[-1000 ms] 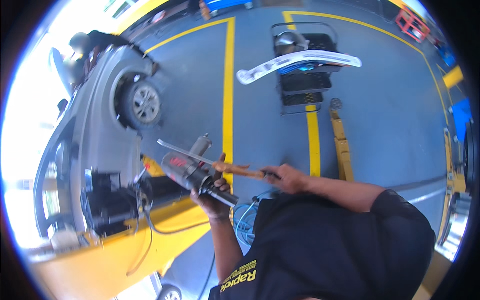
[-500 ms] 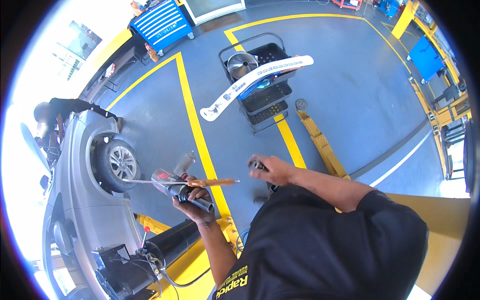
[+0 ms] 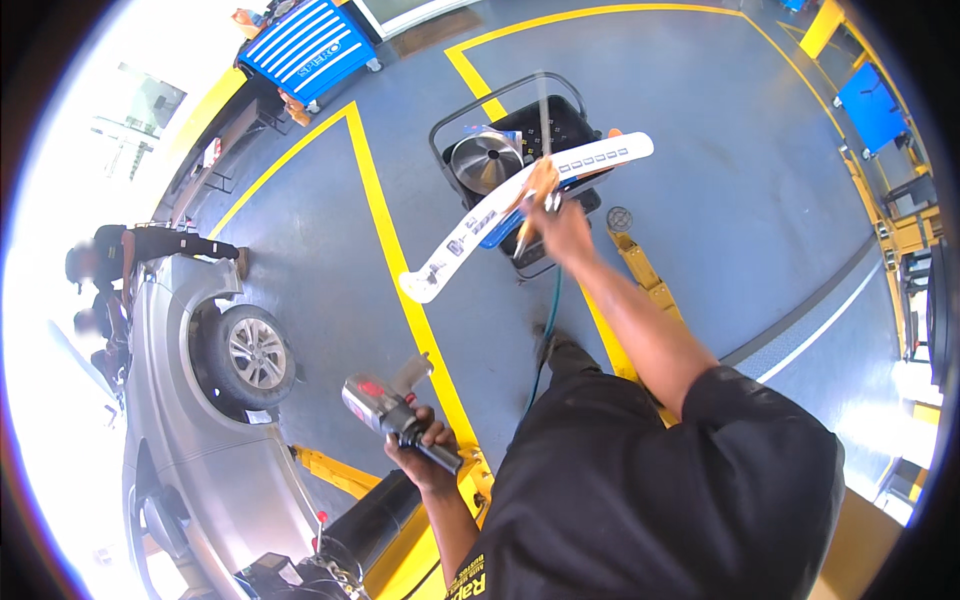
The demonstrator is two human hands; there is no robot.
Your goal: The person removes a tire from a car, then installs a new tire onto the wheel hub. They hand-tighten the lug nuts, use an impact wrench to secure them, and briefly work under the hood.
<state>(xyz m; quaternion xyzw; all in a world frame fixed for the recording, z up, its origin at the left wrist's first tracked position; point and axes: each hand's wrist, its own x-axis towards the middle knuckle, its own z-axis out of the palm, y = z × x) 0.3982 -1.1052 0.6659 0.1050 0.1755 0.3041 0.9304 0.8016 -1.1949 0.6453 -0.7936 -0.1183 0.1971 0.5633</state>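
My left hand (image 3: 424,462) is closed around an impact wrench (image 3: 372,402) with a long black socket on its nose, held low in front of me. Out over the black tool cart (image 3: 572,128), my right hand (image 3: 562,228) grips a long screwdriver (image 3: 542,180) by its orange handle. Its thin shaft points away from me. Something small and shiny, perhaps a socket, shows at those fingers, partly hidden. A long curved white strip (image 3: 440,268) lies across the cart, next to a round shiny metal dish (image 3: 487,165).
A silver car with an exposed wheel (image 3: 256,355) stands at left, where people (image 3: 110,255) lean over it. A yellow lift arm (image 3: 645,270) lies right of the cart. A blue tool cabinet (image 3: 318,50) stands far left; a green hose (image 3: 550,310) crosses the floor.
The screwdriver has gone from beside the impact wrench at my left hand into my right hand. My right hand has reached forward over the cart. The impact wrench has shifted slightly right and nearer.
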